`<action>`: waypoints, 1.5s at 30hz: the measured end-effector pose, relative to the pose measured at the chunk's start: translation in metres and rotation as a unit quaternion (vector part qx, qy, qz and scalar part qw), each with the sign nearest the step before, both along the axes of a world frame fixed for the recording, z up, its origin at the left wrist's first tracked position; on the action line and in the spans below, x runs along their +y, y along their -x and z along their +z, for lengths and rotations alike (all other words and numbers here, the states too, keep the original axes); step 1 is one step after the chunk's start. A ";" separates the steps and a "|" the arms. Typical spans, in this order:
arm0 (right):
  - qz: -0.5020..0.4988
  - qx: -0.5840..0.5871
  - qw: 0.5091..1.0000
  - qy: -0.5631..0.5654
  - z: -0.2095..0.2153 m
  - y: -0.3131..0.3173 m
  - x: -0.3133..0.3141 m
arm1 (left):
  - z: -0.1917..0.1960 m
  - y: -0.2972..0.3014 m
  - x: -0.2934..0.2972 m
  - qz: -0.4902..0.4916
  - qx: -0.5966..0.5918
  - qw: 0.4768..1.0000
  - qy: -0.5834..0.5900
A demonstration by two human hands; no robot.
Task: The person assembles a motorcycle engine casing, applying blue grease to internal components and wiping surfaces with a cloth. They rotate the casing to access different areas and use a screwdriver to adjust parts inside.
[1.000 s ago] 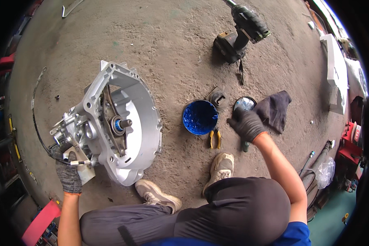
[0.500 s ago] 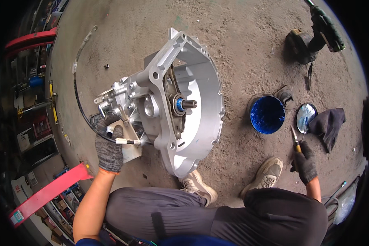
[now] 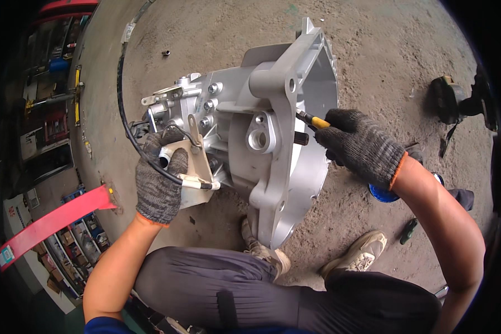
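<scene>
A silver gearbox [image 3: 234, 111] stands in front of me, its bell housing [image 3: 317, 167] facing right. My left hand [image 3: 160, 186], in a grey knit glove, is closed around a pale metal bracket [image 3: 192, 161] at its left end, beside a black cable [image 3: 121, 94]. In a matching glove, my right hand [image 3: 362, 142] grips a slim yellow-handled tool [image 3: 319, 122] with a metal front part. The tool's tip reaches into the bell housing above the splined input shaft [image 3: 301, 138]; the housing's rim hides the tip, so I cannot tell what it touches.
A tub of blue grease [image 3: 383, 193] is mostly hidden under my right forearm. At the far right lies a black cordless power tool [image 3: 473, 103]. My shoes [image 3: 359, 253] are just below the gearbox. A red metal arm [image 3: 55, 225] juts in from the left.
My right hand has come left and up from beside the blue tub, bringing the yellow-handled tool to the bell housing. The housing's opening now turns further from view. My left hand keeps its grip.
</scene>
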State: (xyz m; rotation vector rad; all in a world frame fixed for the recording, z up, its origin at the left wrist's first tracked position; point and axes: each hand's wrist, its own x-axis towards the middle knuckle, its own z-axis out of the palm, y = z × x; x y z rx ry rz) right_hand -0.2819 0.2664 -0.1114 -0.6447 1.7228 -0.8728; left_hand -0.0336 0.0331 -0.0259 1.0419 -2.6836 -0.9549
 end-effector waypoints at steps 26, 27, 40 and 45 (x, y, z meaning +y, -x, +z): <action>0.134 0.135 0.978 0.086 0.001 -0.004 -0.054 | -0.003 -0.006 0.001 0.040 0.015 0.998 -0.051; 0.157 0.153 0.973 0.078 0.004 -0.004 -0.059 | -0.004 -0.007 0.002 0.053 0.015 0.997 -0.052; 0.041 0.169 0.981 0.088 -0.024 -0.027 -0.056 | 0.002 -0.001 0.005 0.041 0.005 0.998 -0.055; 0.042 0.128 0.990 0.033 0.004 -0.022 -0.040 | -0.001 -0.005 0.005 0.055 -0.009 0.997 -0.053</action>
